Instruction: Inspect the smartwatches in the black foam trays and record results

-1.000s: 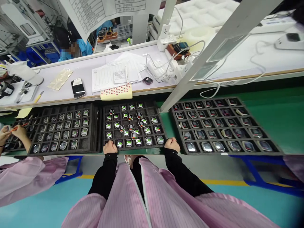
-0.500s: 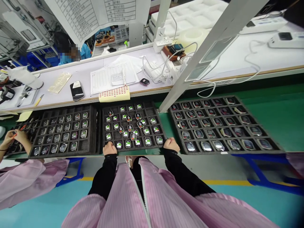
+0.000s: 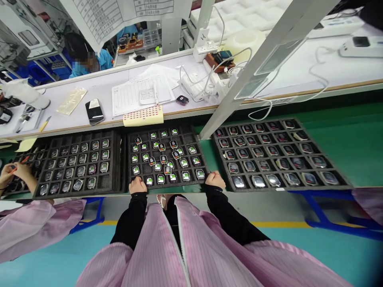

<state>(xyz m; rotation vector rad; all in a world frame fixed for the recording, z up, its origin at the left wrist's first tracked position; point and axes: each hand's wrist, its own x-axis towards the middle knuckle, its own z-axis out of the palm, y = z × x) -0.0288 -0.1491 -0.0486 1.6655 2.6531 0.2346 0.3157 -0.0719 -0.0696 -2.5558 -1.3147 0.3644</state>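
Note:
A black foam tray (image 3: pixel 128 159) lies in front of me on the green belt, its cells holding several small watch bodies with lit green screens (image 3: pixel 186 175). My left hand (image 3: pixel 137 185) grips the tray's near left corner with fingers curled over the edge. My right hand (image 3: pixel 214 180) grips the near right corner in the same way. Both arms wear black sleeves under a pink striped coat.
A second tray (image 3: pixel 113 159) of dark watch bodies lies to the left, a third tray (image 3: pixel 221 159) to the right. A co-worker's hands (image 3: pixel 13 173) work at the far left. Behind are a white bench with papers (image 3: pixel 140 93), a phone (image 3: pixel 94 111), cables and a slanting metal post (image 3: pixel 239 91).
Both hands stay on the middle tray's near corners. The view has shifted slightly, so the trays sit a little higher in the picture.

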